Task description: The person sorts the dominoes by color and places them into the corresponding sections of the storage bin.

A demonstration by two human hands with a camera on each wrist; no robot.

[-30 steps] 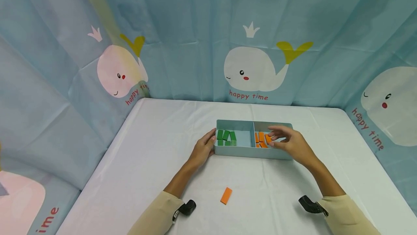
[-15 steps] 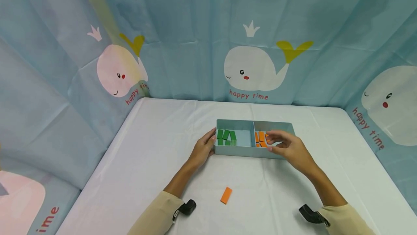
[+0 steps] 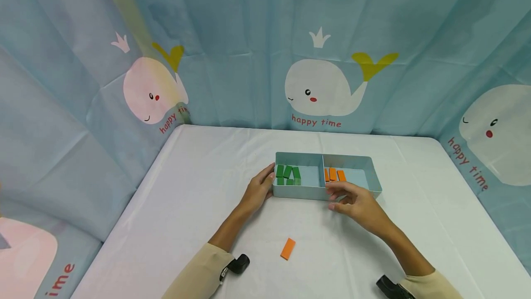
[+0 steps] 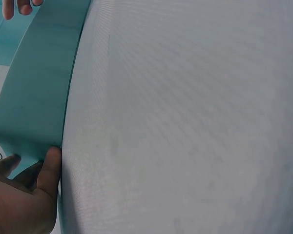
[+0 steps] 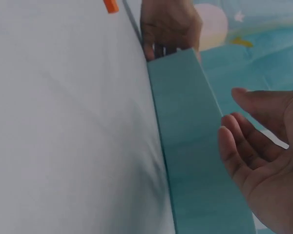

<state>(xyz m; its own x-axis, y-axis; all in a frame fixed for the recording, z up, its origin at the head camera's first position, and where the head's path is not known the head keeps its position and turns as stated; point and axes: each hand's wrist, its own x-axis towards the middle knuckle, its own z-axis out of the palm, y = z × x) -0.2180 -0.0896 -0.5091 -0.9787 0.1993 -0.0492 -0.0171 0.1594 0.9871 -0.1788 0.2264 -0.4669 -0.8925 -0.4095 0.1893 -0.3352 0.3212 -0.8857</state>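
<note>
A blue-green box (image 3: 298,192) with a divider lies on the table. My left hand (image 3: 255,193) holds its left end, fingers against the end wall in the left wrist view. Several green blocks (image 3: 288,172) fill part of the left compartment. Orange blocks (image 3: 333,174) lie in the right one, some hidden by my right hand (image 3: 358,204). That hand is over the front wall, fingers loosely bent and apart from the thumb, holding nothing in the right wrist view. One flat orange block (image 3: 288,249) lies on the cloth in front of the box, between my forearms.
A white cloth (image 3: 199,174) covers the table. Blue curtains (image 3: 236,82) printed with whales hang at the back and along both sides. Dark wrist cameras (image 3: 238,264) sit at both sleeves.
My right hand has drawn back out of the right compartment toward the front wall, uncovering the box's right end. My left hand, the box and the loose orange block stay in place.
</note>
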